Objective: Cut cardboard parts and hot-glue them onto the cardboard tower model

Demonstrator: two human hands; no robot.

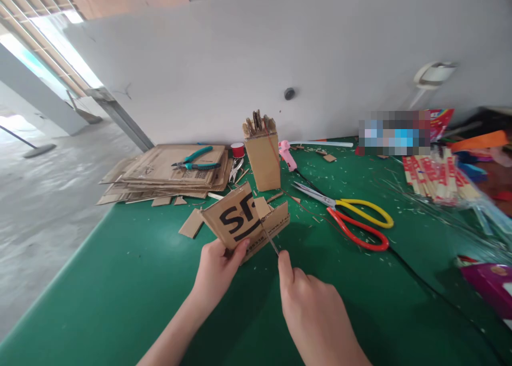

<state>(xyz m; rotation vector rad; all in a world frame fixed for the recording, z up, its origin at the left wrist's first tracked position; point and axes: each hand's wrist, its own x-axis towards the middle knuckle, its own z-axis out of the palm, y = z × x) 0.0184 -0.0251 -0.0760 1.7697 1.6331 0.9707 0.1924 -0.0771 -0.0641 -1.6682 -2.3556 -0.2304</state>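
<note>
My left hand (219,264) grips a folded piece of cardboard (230,216) by its lower edge, thumb on the printed front with its black letters. A small plain flap (262,207) sticks up at the piece's right part. In my closed right hand (310,302) is a knife with a thin metal blade (271,240); its handle is hidden by my fingers. The blade's tip reaches the cardboard just below the flap. Behind the piece stands an upright cardboard box (263,163) with rough cardboard strips poking out of its top. A loose cardboard scrap (192,223) lies to the left.
Large scissors (352,216) with yellow and red handles lie open at right, near a pink glue gun (287,156). Teal-handled pliers (198,160) rest on stacked cardboard (160,166) at back left. Packaged wooden sticks (440,176) and a purple packet (490,288) are farther right on the green table (132,286).
</note>
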